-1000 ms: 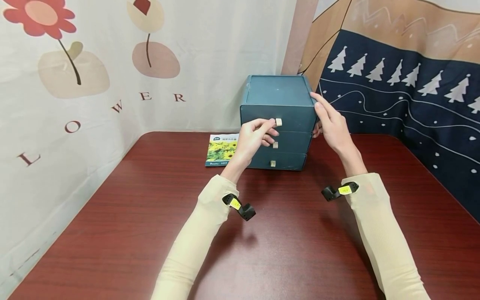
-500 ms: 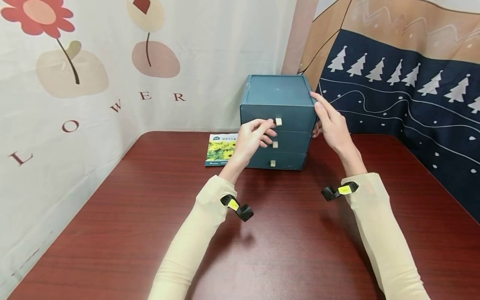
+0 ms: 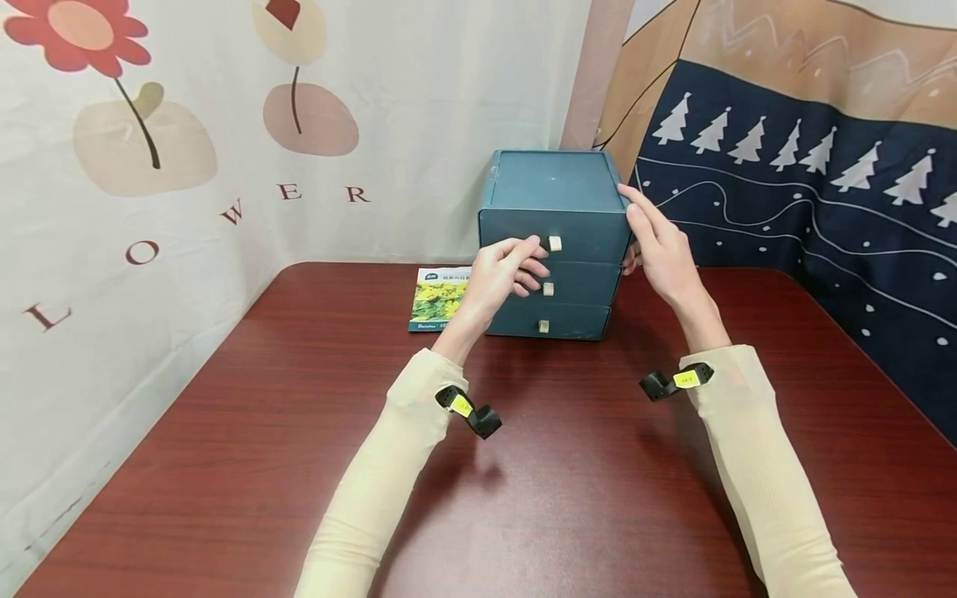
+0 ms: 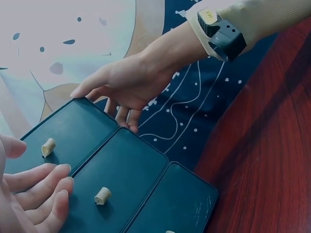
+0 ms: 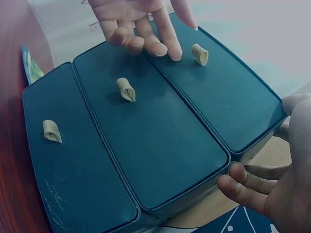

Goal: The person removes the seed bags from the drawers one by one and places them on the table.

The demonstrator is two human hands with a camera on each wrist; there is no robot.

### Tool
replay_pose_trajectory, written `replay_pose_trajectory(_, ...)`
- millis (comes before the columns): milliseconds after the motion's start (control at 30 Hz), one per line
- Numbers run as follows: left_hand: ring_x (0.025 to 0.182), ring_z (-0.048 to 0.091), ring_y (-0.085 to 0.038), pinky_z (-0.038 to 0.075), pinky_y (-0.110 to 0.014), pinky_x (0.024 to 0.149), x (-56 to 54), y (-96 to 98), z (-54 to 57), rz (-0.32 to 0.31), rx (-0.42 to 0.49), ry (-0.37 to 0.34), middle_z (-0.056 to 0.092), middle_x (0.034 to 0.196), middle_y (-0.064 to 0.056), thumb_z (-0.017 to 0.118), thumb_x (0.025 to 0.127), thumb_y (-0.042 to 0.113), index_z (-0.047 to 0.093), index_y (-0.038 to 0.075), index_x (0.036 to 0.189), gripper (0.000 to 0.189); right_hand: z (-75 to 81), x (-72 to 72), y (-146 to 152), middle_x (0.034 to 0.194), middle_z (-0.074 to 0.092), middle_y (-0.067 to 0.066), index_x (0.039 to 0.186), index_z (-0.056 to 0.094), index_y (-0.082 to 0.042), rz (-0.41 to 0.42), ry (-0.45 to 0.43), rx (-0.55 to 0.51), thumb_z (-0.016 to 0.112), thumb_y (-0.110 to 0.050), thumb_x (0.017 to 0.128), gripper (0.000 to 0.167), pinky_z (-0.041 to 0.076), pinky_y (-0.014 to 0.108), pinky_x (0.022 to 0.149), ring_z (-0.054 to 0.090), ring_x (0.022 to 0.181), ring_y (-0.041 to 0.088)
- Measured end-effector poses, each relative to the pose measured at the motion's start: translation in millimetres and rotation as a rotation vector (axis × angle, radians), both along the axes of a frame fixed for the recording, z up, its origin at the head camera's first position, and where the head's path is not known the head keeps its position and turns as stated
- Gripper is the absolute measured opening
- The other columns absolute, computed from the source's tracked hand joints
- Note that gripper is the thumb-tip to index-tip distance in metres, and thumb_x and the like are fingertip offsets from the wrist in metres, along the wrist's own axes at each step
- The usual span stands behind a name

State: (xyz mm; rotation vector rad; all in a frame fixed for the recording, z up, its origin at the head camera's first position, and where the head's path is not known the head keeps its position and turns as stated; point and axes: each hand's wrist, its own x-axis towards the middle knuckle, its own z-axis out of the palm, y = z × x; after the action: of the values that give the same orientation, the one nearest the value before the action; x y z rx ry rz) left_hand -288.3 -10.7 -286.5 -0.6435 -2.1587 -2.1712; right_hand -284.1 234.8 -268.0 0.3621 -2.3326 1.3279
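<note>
The left hand (image 3: 497,278) holds nothing, its fingers loosely bent and thumb apart, just beside the top knob (image 3: 555,243). The right hand (image 3: 661,249) is fairly open, fingertips against the upper right edge of the teal drawer cabinet (image 3: 553,178); how firmly its lower fingers press the side is hard to tell. The cabinet stands upright at the far side of the counter (image 3: 598,465), knobs pointing toward the person, each drawer front's long axis running left to right. A flower-printed packet (image 3: 435,301) lies at its left, before a pale curtain (image 3: 419,108).
</note>
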Motion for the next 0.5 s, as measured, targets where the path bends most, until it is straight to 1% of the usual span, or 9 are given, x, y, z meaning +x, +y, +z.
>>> replay_pose_trajectory(133,0.068,0.066,-0.021,0.056,-0.034,0.069,-1.4,-1.2,-0.1,-0.002,-0.015,-0.01,0.072,0.084,-0.011,0.056,0.105,0.03,0.072,-0.001,0.105,0.035,-0.3,-0.4,0.5,0.093,0.061,0.016,0.155,0.042,-0.031,-0.001,-0.003,0.0,0.037,-0.045,0.109,0.048,0.054,0.025,0.059,0.061,0.064,0.031)
replay_pose_trajectory(267,0.068,0.066,-0.021,0.056,-0.033,0.068,-2.2,-2.6,-1.3,0.007,-0.032,-0.014,0.072,0.083,-0.011,0.054,0.105,0.029,0.072,-0.002,0.103,0.035,-0.9,-1.1,0.5,0.091,0.061,0.016,0.155,0.042,-0.03,-0.002,-0.003,0.0,0.037,-0.044,0.109,0.048,0.054,0.025,0.059,0.06,0.064,0.031)
replay_pose_trajectory(400,0.07,0.067,-0.026,0.056,-0.032,0.066,-3.4,-3.8,-3.1,0.013,-0.039,-0.02,0.073,0.082,-0.01,0.054,0.106,0.029,0.072,-0.001,0.1,0.036,-1.3,-1.6,0.5,0.092,0.06,0.016,0.155,0.042,-0.03,0.001,-0.003,0.001,0.037,-0.045,0.109,0.049,0.054,0.025,0.059,0.06,0.065,0.033)
replay_pose_trajectory(500,0.069,0.067,-0.026,0.056,-0.031,0.065,-4.1,-4.1,-3.7,0.018,-0.044,-0.028,0.073,0.081,-0.01,0.054,0.105,0.028,0.073,-0.001,0.099,0.035,-1.3,-1.8,0.8,0.092,0.061,0.016,0.155,0.042,-0.03,0.001,0.0,0.003,0.037,-0.045,0.109,0.049,0.054,0.025,0.059,0.06,0.065,0.033)
